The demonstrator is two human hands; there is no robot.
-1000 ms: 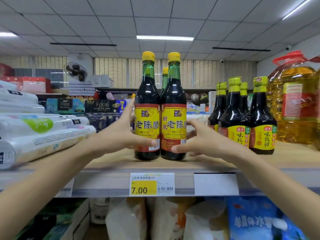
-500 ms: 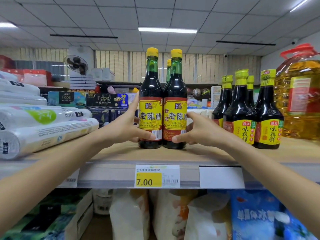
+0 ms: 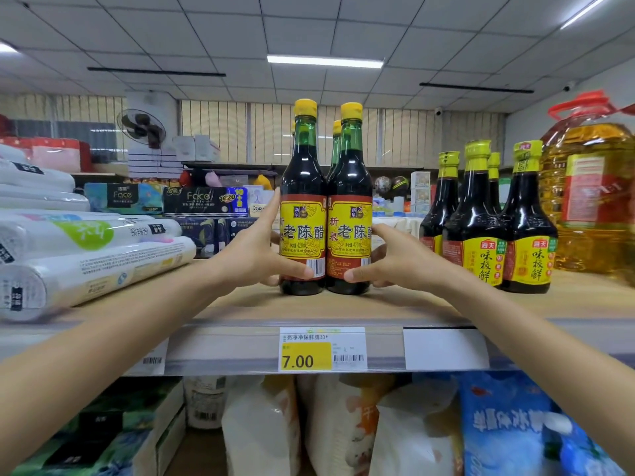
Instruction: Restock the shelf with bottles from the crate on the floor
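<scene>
Our left hand (image 3: 256, 255) curls on the left vinegar bottle (image 3: 303, 214), thumb on its barcode | our right hand (image 3: 395, 261) wraps the right vinegar bottle (image 3: 350, 218) | both glossy green-glass, yellow-capped, upright, touching, on the wooden shelf (image 3: 343, 307) | slope-shouldered soy bottles (image 3: 488, 221) at 3 o'clock | plastic-wrapped rolls (image 3: 86, 262) at 9 o'clock.

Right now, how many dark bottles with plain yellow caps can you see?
4: two dark glass front bottles side by side between the hands, two more peeking behind. Others may be hidden.
</scene>
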